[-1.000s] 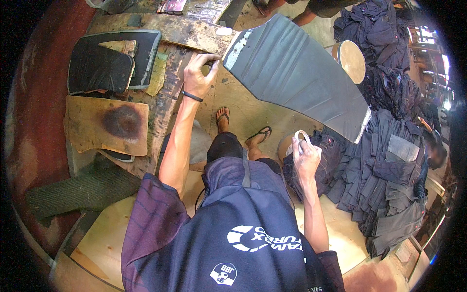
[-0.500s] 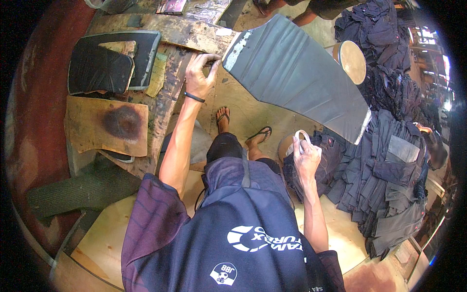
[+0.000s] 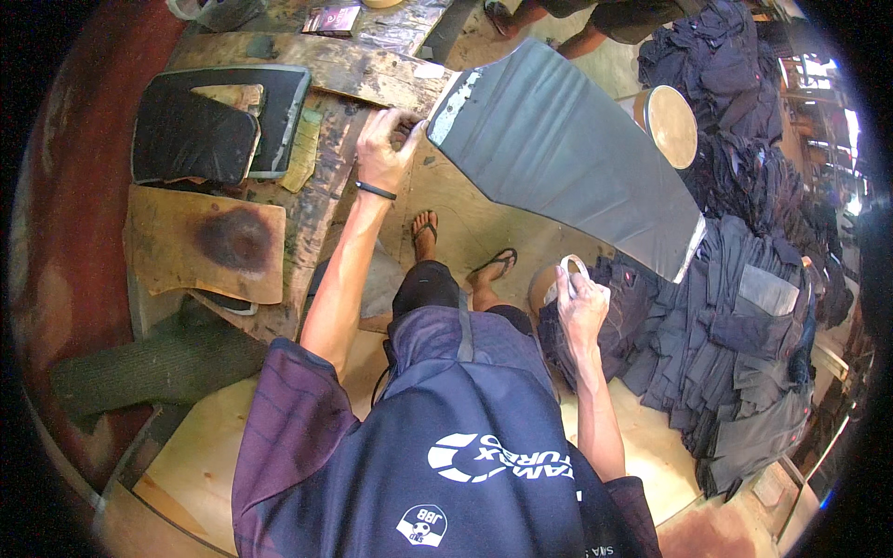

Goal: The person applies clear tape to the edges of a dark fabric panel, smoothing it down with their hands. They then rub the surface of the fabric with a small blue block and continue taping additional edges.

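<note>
My left hand (image 3: 383, 153) pinches the left end of a large dark panel (image 3: 567, 153), close to the table's corner. The panel flares out to the right and has a ridged, leather-like black surface. White strips show at both of its ends, and it stretches over the floor in front of me. Below its lower edge, my right hand (image 3: 583, 312) is closed on a white loop-shaped thing (image 3: 574, 263). The rest of that thing is hidden by the fingers, so its kind does not show.
A worn wooden table (image 3: 326, 177) at left bears black seat-shaped panels (image 3: 200, 139) and a stained brown board (image 3: 186, 242). A dark ribbed roll (image 3: 158, 363) lies below. Stacked black cloth pieces (image 3: 716, 344) and a round-topped stool (image 3: 672, 126) stand at right. Another person's legs (image 3: 595, 33) show at the top.
The panel's right end has dipped slightly. Both hands keep their hold almost in place. At the far right, a person's arm with an orange thing has gone from view.
</note>
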Available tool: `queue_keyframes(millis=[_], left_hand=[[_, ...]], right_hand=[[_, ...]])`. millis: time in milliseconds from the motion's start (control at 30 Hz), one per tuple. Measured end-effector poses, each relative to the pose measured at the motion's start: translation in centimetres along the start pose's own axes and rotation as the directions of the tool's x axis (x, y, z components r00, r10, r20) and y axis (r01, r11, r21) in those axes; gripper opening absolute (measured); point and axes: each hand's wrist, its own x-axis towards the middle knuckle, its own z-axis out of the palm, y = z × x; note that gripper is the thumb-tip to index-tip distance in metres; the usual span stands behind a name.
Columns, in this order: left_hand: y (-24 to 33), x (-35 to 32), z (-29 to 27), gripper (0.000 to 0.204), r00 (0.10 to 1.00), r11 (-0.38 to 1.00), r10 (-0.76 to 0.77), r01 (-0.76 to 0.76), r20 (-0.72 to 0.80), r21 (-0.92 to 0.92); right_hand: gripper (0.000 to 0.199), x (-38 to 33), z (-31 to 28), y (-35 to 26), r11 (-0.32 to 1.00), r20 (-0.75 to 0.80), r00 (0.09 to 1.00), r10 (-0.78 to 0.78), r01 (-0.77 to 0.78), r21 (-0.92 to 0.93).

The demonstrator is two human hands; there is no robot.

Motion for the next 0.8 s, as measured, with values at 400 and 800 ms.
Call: queue_keyframes(millis=[400,800], left_hand=[[-0.2,-1.4,-1.0,0.035,0.977,0.986,0.169,-0.169,0.128,-0.011],[-1.7,-3.3,0.9,0.067,0.963,0.912,-0.096,0.186,0.252,-0.365]], right_hand=[[0.041,0.1,0.1,0.3,1.000,-0.024,0.999,-0.024,0.024,-0.006],[0.040,-0.8,-0.5,0.0,0.998,-0.003,0.998,-0.066,0.066,-0.004]])
